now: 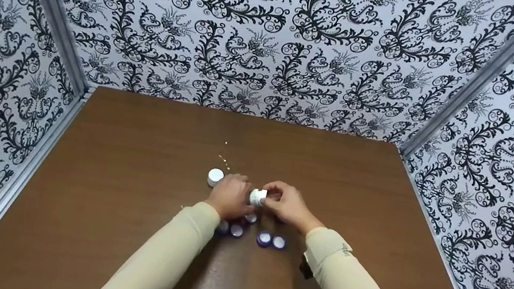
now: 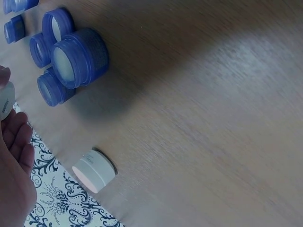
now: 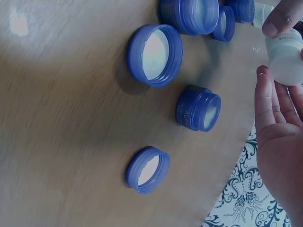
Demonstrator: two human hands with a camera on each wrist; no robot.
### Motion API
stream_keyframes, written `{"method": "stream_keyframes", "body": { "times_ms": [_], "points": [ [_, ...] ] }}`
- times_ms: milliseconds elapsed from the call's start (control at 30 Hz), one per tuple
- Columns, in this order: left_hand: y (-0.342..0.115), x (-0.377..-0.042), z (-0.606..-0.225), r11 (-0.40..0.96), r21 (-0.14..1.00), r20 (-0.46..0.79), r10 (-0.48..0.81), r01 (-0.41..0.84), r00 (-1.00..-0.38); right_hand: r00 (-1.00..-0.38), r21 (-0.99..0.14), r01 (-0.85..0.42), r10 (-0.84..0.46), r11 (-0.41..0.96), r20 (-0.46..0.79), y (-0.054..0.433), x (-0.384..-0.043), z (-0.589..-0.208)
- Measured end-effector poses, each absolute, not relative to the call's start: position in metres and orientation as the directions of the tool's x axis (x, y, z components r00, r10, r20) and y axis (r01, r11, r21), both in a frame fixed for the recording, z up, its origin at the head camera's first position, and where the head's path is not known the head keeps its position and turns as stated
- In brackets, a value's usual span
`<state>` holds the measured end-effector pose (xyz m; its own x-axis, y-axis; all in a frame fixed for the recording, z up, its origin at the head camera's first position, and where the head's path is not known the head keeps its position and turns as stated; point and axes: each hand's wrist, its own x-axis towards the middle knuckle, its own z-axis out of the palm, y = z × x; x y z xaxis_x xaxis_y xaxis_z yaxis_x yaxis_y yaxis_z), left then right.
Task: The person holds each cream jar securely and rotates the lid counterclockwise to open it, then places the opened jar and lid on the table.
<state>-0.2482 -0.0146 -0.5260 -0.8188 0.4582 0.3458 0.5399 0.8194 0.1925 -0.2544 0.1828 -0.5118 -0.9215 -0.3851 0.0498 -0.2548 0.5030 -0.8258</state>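
Note:
Both hands meet over the middle of the table around a small white jar (image 1: pixel 258 196) with printing on its side. My left hand (image 1: pixel 231 197) holds the jar's left side; in the left wrist view part of that hand (image 2: pixel 19 161) shows with curled fingers. From the other side, my right hand (image 1: pixel 290 204) grips it between thumb and fingers. A large pale round end of the jar (image 3: pixel 286 66) faces the right wrist camera. Left of the hands stands a second white jar (image 1: pixel 215 176). Nearer the body sit open blue jars (image 2: pixel 92 54) and blue lids (image 3: pixel 154 56).
A blue jar (image 3: pixel 196 109) and another blue lid (image 3: pixel 147 170) lie near the right forearm. Small light specks (image 1: pixel 225 161) dot the brown table (image 1: pixel 145 143) beyond the left hand. Patterned walls (image 1: pixel 249 61) enclose the back and sides.

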Motion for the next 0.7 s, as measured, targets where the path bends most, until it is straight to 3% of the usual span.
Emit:
{"method": "stream_keyframes", "body": {
  "times_ms": [700],
  "points": [
    [-0.0163,-0.2533,-0.5310,0.811,0.263,0.373,0.415,0.523,-0.830,-0.920,-0.831,-0.256,-0.388,0.493,0.054,0.1882,-0.2611,-0.5136]
  ]
}}
